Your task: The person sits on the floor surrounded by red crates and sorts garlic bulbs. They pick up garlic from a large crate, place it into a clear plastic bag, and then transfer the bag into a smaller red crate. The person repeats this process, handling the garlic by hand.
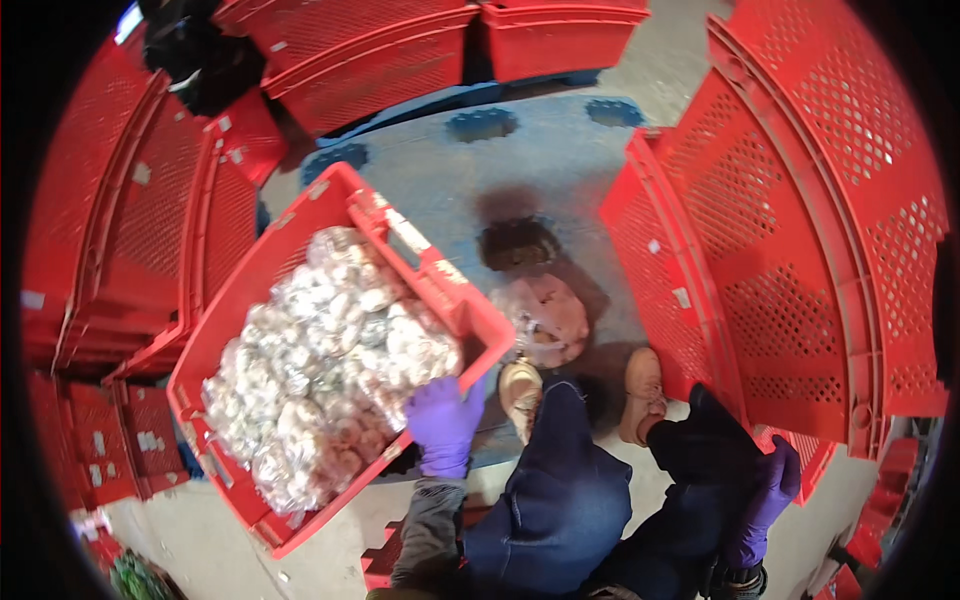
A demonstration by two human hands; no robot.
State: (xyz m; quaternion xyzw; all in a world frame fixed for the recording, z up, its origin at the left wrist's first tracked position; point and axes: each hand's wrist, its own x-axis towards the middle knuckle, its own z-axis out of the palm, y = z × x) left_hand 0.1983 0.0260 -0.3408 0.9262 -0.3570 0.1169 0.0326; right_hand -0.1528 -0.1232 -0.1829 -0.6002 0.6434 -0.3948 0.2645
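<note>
A red plastic crate (465,315) sits tilted in front of me on the left. Clear plastic bags of white rounded produce (330,360) fill it; I cannot tell if they are mushrooms or garlic. My left hand (444,412), in a purple glove, grips the crate's near rim by the right corner, fingers over the edge. Low on the right, my right hand (769,491), also gloved in purple, hangs beside my dark trouser leg. Its fingers are partly bent, with nothing seen in them. Behind it shows a piece of a red crate (814,469).
Under my shoes lies a blue plastic pallet (420,165), with a clear bag of pinkish contents (547,319) on it. Nested red crates stand on the right (780,247), left (142,210) and far side (367,67). Leafy greens (139,577) show at lower left.
</note>
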